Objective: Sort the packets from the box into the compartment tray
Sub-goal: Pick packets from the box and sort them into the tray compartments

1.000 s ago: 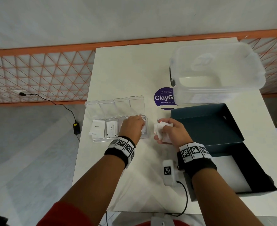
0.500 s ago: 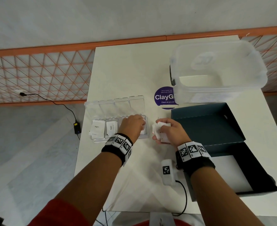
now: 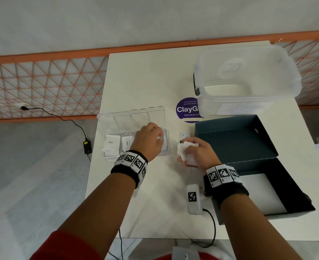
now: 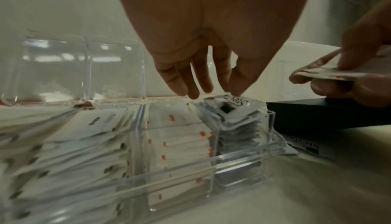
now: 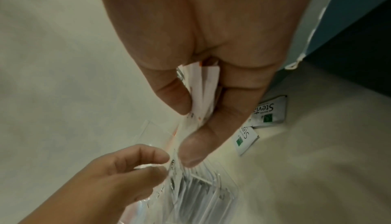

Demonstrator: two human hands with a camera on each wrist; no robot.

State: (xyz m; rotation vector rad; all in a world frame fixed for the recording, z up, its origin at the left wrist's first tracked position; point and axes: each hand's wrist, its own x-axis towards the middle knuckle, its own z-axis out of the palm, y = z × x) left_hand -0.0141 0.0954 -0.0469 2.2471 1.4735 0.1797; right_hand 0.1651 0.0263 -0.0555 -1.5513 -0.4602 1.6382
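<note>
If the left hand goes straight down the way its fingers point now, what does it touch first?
Most likely the top Stevia packet in the compartment tray; the left hand fingertips seem just above it or already touching it.

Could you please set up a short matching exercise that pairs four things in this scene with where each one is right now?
Things:
1. Sugar packet
2. bunch of packets
3. loose Stevia packets
4. purple sticker

Places:
A. partly under the clear tub
B. leftmost compartment of the tray
C. on the table beside the dark box
D. gripped in the right hand

Pairs: 1-B, 2-D, 3-C, 4-A
</note>
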